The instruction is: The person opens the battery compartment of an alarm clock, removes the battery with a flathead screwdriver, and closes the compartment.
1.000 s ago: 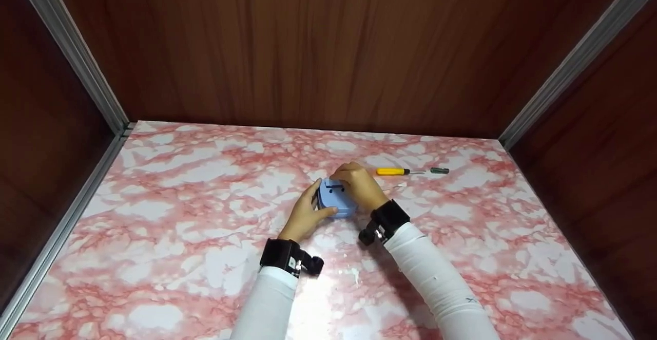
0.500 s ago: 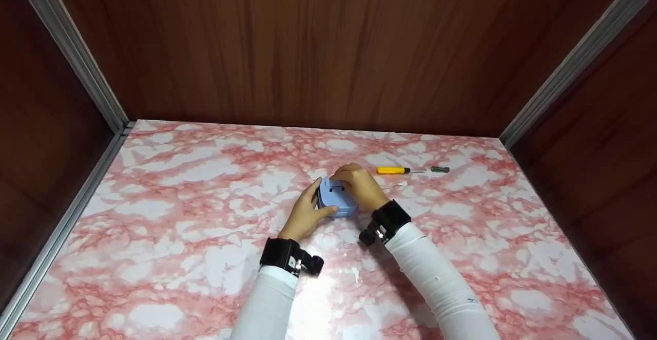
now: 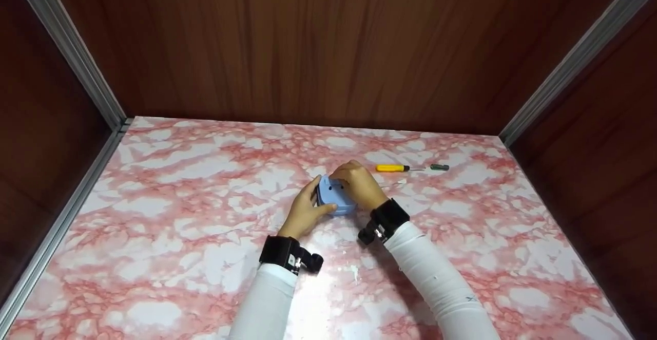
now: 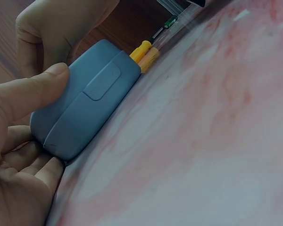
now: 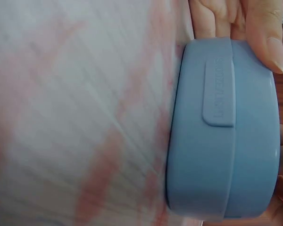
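A small light-blue plastic case (image 3: 336,200) with rounded corners rests on the table, two dark spots on its top. A raised latch-like tab with embossed lettering marks its near side in both wrist views. My left hand (image 3: 302,215) grips the case from the left, the thumb (image 4: 37,92) on the near top edge and fingers low along the side. The right hand (image 3: 363,186) is bent over the case's far right part, its fingers (image 4: 56,49) pointing down. Those fingertips are hidden behind the case, so what they touch cannot be told.
A yellow-handled screwdriver (image 3: 391,168) lies beyond the right hand, and a short dark-green piece (image 3: 440,167) sits just off its tip. Brown wood-grain panels (image 3: 308,47) with metal corner rails enclose the pink marbled table (image 3: 179,227) at the back and sides.
The dark slot across the case's top narrows until only the two spots show. Both hands keep nearly the same place; the head view shifts very slightly.
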A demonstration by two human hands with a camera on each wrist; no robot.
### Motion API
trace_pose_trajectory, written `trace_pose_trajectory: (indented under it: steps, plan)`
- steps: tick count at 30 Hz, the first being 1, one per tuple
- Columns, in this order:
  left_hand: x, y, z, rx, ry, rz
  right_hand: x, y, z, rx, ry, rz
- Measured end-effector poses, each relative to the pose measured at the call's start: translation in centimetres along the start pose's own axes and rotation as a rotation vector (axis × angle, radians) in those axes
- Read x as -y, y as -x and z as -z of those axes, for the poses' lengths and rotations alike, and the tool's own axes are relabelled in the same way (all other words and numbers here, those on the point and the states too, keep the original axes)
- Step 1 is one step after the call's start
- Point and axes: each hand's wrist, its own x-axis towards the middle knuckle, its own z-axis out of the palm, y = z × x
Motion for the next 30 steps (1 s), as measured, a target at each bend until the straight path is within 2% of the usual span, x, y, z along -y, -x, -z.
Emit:
trace_pose_trajectory:
  steps: [10,20,25,30]
  plan:
    - [0.2,-0.3,0.6,-0.035,-0.104,-0.031,1.3,-0.2,0.1,0.033,0.063,-0.013]
    - [0.4,-0.4,0.6,-0.010,-0.081,-0.003,0.6,-0.6,0.2,0.057,-0.029,-0.092]
    - [0.2,-0.4,0.3,0.003,-0.049,0.014,0.3,-0.6,0.3,0.057,-0.037,-0.067]
    - [0.3,-0.3,0.0,-0.016,-0.047,0.000,0.1,-0.5,0.6,0.067,-0.034,-0.028]
